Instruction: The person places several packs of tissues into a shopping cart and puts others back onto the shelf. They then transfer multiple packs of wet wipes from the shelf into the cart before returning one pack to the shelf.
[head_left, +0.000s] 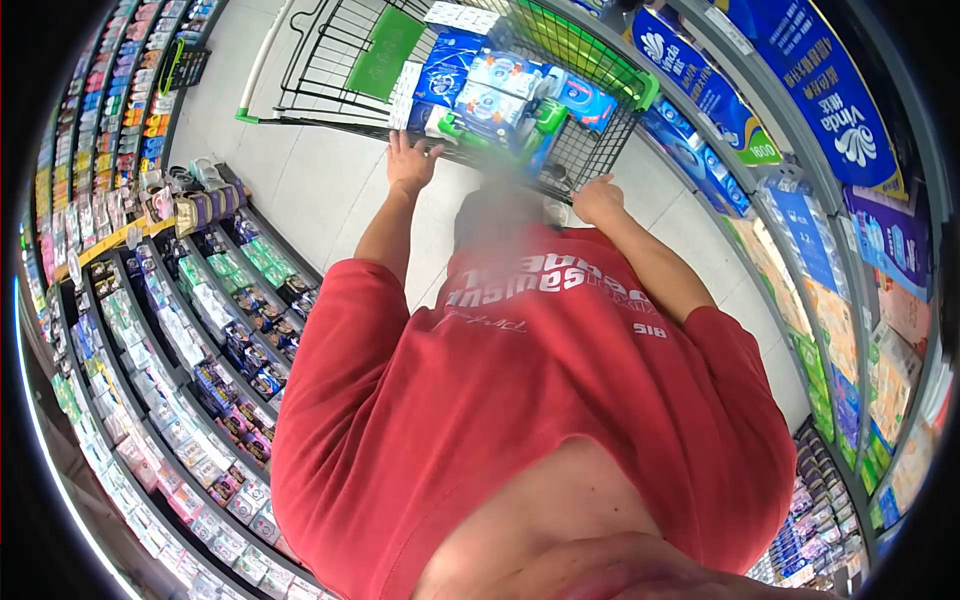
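My left hand (408,162) lies on the near edge of a wire shopping cart (608,150), fingers spread. Further right, my right hand (597,200) has its fingers curled at the cart's near corner; the grip is partly hidden. Inside the cart are a dark blue pack (450,68), a white and blue patterned pack (495,90) and another blue pack (587,102). White packs (404,98) stand at the left of this load. A green panel (388,52) is fixed to the cart. A blurred patch covers part of the view below the packs.
Shelves with rows of small packets (210,340) curve along the left. On the right, a shelf carries large blue Vinda signs (840,100) and tissue packs (705,165). Pale floor tiles (285,185) lie between. A small display (210,208) juts from the left shelf.
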